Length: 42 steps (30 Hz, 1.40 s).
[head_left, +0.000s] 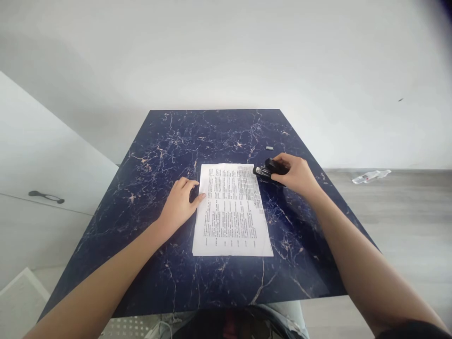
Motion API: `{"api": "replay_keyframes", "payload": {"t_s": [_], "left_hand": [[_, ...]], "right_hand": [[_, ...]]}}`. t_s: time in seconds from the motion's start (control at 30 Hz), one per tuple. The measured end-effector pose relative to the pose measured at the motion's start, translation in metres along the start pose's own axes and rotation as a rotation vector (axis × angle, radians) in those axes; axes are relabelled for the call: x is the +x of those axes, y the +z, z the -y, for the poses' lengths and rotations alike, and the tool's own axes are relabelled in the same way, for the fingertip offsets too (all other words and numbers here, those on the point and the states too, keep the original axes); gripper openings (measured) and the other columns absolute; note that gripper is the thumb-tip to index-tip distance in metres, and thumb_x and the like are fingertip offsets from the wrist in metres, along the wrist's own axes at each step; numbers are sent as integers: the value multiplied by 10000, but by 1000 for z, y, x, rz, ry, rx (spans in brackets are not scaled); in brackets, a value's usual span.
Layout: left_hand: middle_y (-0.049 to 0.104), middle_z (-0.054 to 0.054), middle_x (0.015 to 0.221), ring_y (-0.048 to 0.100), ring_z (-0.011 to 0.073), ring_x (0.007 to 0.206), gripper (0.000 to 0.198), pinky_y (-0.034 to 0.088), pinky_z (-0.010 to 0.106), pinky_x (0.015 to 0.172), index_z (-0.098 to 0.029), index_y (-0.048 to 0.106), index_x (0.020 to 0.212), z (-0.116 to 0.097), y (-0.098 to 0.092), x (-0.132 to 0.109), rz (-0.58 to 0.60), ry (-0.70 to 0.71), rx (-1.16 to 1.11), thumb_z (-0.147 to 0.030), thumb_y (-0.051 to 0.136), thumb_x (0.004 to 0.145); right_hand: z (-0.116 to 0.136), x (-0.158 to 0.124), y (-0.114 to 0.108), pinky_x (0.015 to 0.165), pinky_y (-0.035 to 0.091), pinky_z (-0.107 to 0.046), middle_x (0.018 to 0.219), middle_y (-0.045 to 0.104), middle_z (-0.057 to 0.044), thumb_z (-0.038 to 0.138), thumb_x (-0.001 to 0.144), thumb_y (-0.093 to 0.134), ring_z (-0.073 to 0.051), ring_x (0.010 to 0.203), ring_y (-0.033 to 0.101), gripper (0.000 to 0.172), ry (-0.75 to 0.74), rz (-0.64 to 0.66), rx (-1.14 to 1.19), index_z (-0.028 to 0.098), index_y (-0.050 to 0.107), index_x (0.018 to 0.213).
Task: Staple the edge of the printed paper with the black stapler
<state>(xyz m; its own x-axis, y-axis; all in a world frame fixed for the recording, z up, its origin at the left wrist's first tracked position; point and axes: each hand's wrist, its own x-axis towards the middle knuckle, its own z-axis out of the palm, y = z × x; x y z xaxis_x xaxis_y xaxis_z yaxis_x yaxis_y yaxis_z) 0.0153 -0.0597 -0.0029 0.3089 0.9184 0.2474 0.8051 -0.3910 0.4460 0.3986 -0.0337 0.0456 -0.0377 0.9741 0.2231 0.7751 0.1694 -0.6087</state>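
Note:
Printed white sheets point(231, 212) lie flat, their text turned sideways. At their left edge rests my left hand point(180, 200), thumb and fingers apart, the thumb tip touching the paper. My right hand point(294, 174) is wrapped round a black stapler point(263, 171), whose front end meets the upper right corner of the paper. Whether the corner lies inside its jaws is too small to tell. Beyond the stapler, a small strip of staples point(270, 148) lies by itself.
The dark blue marbled table point(197, 136) has its far edge near a white wall point(219, 56). On the left stands a white cabinet with a dark handle point(46, 197). A clear plastic wrapper point(371, 176) lies on the floor at the right.

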Motion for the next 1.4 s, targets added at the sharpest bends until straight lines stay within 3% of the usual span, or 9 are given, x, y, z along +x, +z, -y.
{"api": "replay_keyframes", "payload": {"t_s": [0.17, 0.37, 0.53, 0.63, 0.8, 0.9, 1.13, 1.4], "left_hand": [[639, 74, 1109, 612, 245, 1008, 218, 530, 474, 963, -200, 629, 1150, -4, 0, 1, 25, -24, -49, -264, 699, 953], [641, 40, 974, 612, 210, 898, 21, 502, 445, 899, -202, 608, 980, -6, 0, 1, 19, -29, -105, -181, 608, 979], [679, 48, 1043, 600, 188, 820, 242, 496, 409, 830, -223, 567, 1174, -8, 0, -1, 4, -31, -152, -150, 619, 949], [677, 45, 1034, 609, 191, 827, 271, 487, 407, 837, -239, 597, 1206, -11, 0, 0, 35, -8, -124, -120, 566, 965], [664, 64, 1045, 641, 238, 988, 288, 503, 442, 908, -238, 643, 1185, -14, 5, -1, 40, 50, -78, -107, 451, 1015], [636, 79, 1103, 640, 237, 1016, 334, 531, 456, 942, -241, 647, 1203, -14, 10, -3, 19, 92, -65, -84, 422, 1013], [630, 120, 1181, 596, 289, 1052, 283, 547, 515, 967, -212, 676, 1163, -20, 11, -3, -112, 69, 45, -84, 554, 942], [698, 64, 1127, 684, 214, 992, 233, 579, 439, 941, -220, 710, 1058, -18, 9, 0, -94, 15, -192, -98, 535, 965]], "right_hand": [[-15, 5, -7, 751, 511, -385, 932, 774, -81, 273, 718, 697, -284, 853, 701, 282, 32, 101, -161, 198, 727, 988], [-9, 5, -13, 642, 416, -345, 795, 692, -56, 284, 773, 637, -225, 705, 612, 134, 25, 244, -310, 205, 631, 882], [-9, 3, -18, 613, 416, -343, 831, 714, -73, 286, 775, 654, -224, 699, 622, 170, 79, 298, -275, 199, 666, 921], [-11, 3, -18, 623, 438, -348, 912, 742, -91, 283, 767, 669, -233, 729, 645, 218, 80, 337, -245, 194, 692, 965], [-8, 3, -13, 605, 408, -340, 777, 698, -52, 245, 767, 645, -219, 686, 619, 72, 62, 314, -299, 210, 609, 818], [-7, 3, -11, 609, 390, -339, 760, 688, -48, 227, 754, 642, -215, 677, 607, 71, 59, 305, -294, 212, 592, 802], [-8, 1, -7, 609, 361, -341, 730, 655, -27, 206, 736, 631, -193, 657, 563, 113, -20, 312, -260, 230, 522, 752], [-2, 0, -3, 633, 387, -346, 756, 667, -27, 188, 722, 629, -193, 678, 562, 109, -7, 301, -242, 229, 538, 767]]}}
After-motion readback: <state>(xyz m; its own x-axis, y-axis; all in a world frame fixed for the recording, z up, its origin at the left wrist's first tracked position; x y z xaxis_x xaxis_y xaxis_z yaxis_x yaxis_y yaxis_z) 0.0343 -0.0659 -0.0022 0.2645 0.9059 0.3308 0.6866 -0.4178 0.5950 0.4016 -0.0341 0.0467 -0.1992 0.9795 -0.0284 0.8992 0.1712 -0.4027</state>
